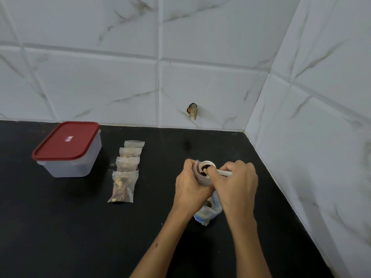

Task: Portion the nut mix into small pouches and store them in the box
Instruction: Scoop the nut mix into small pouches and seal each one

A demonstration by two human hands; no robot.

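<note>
My left hand point(190, 186) grips a small clear pouch point(203, 180) upright, its mouth held open. My right hand point(236, 180) holds a white spoon point(208, 167) with nuts in its bowl, tipped at the pouch's mouth. Below both hands sits the bag of nut mix point(207, 214), partly hidden by my wrists. Several filled pouches point(125, 171) lie in an overlapping row on the black counter point(80, 227), left of my hands. Further left stands the clear box with a red lid point(67, 148), lid on.
White marbled tile walls close the counter at the back and on the right, meeting in a corner. A small dark scrap point(192, 111) sticks to the back wall above the counter.
</note>
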